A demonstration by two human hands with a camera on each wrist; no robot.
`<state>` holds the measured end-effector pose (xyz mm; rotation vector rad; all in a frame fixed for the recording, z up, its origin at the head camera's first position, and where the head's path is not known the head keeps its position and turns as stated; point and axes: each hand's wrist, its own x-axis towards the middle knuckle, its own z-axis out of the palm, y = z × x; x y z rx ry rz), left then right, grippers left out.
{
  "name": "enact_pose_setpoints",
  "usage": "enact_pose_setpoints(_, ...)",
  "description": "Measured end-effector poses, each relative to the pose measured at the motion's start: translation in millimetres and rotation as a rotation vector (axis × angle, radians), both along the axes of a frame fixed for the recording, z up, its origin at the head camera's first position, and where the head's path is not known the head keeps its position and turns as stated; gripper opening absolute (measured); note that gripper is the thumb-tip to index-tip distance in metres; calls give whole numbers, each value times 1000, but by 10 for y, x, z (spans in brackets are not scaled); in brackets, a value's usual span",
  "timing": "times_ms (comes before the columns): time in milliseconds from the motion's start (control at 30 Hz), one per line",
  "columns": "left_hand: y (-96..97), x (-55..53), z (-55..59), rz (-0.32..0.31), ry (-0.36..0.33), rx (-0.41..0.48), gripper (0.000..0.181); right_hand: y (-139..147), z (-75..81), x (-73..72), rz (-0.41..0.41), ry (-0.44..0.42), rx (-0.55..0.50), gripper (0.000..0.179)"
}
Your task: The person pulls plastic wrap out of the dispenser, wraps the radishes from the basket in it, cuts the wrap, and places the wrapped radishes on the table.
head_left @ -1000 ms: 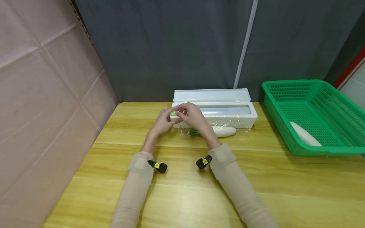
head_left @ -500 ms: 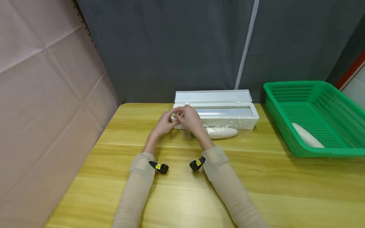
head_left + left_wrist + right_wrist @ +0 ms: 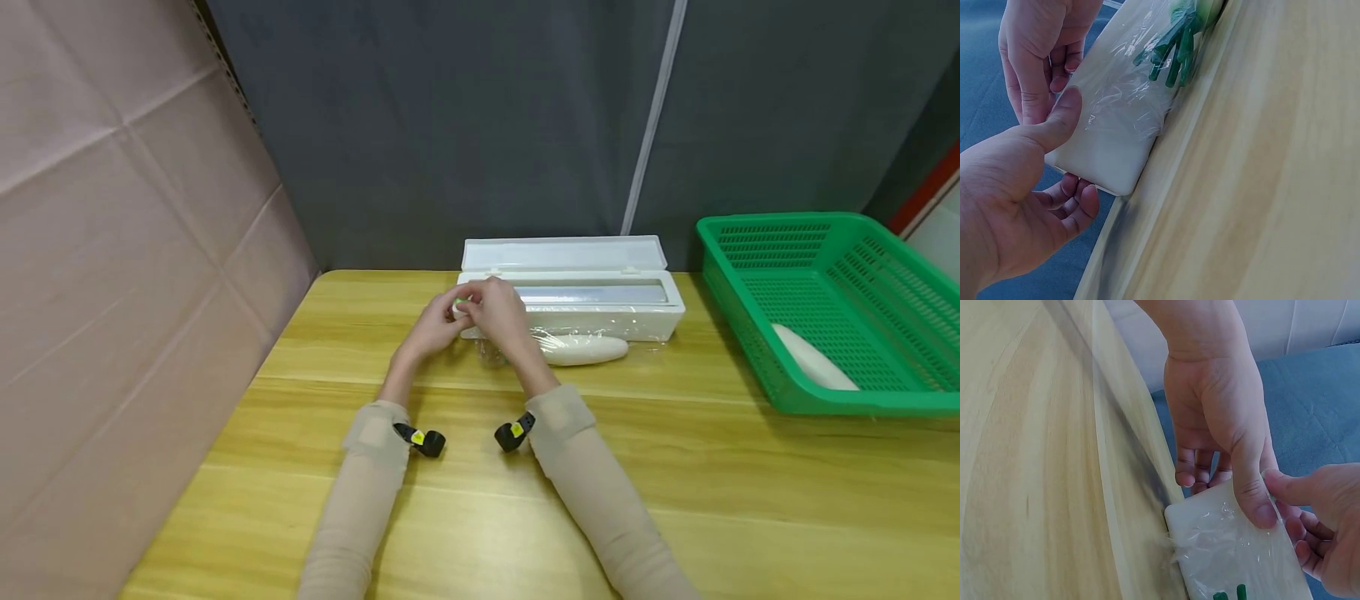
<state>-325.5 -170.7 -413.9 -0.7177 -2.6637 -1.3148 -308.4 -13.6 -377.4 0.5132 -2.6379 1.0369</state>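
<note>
Item: one long white plastic wrap box (image 3: 592, 318), lid raised, at the back of the wooden table (image 3: 480, 508). We judge it stiff and light, smooth enough to slide, best held at its ends.

Item: one small bright-green plastic tab (image 3: 461, 302) at its left end; rigid, we judge, best taken between fingertips.

Item: clear plastic film (image 3: 1125, 97) over its front; thin, clingy, easily creased.

Item: one smooth white radish (image 3: 585, 350) with green stem tops, before the box; firm and slippery, we expect.

Grip: our left hand (image 3: 1016, 194) clasps the box's left end, thumb across its front; our right hand (image 3: 1325, 525) appears to pinch the tab, though fingers partly hide it.

Markings: yellow labels (image 3: 417, 437) on the wrist cameras, too small to read; we find no legible brand.
</note>
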Motion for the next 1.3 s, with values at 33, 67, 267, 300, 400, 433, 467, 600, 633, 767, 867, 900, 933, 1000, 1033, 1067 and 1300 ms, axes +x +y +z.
enact_pose_setpoints(33,0,0,-2,8,-3,-5,53,2,0,4,-3,1,-3,12)
enact_pose_setpoints(67,2,2,-1,14,-4,-8,53,4,0,7,-7,2,-6,11)
enact_pose_setpoints(267,13,21,17,42,-25,-17,51,37,-1,12,-17,-12,-39,12)
enact_pose_setpoints(300,14,27,22,48,-30,-16,51,43,0,8,-11,-17,-49,13)
enact_pose_setpoints(400,18,46,41,62,-39,-13,51,57,-2,-7,9,-23,-63,13)
enact_pose_setpoints(433,19,52,46,65,-38,-16,51,60,-2,-10,15,-25,-66,13)
enact_pose_setpoints(467,21,57,52,68,-37,-20,51,64,-3,-14,19,-24,-68,13)
enact_pose_setpoints(600,29,71,62,73,-32,-34,51,81,-7,-27,26,-10,-61,13)
enact_pose_setpoints(633,32,73,63,75,-29,-35,51,86,-6,-28,27,-7,-58,13)
enact_pose_setpoints(767,45,77,69,76,-22,-34,51,104,2,-32,29,-5,-46,14)
enact_pose_setpoints(867,48,83,75,73,-20,-33,51,112,14,-30,28,-18,-47,15)
enact_pose_setpoints(900,49,85,77,73,-19,-32,51,114,17,-30,28,-23,-51,15)
enact_pose_setpoints(933,47,85,75,73,-20,-33,51,115,20,-30,28,-29,-54,15)
enact_pose_setpoints(1000,44,86,71,75,-23,-30,51,117,23,-27,31,-43,-63,16)
enact_pose_setpoints(1033,43,85,67,75,-24,-30,51,119,24,-26,34,-48,-65,16)
enact_pose_setpoints(1067,44,86,67,76,-27,-28,51,121,25,-26,36,-52,-66,16)
enact_pose_setpoints(1300,53,88,64,87,-39,-22,50,149,26,-23,52,-39,-77,16)
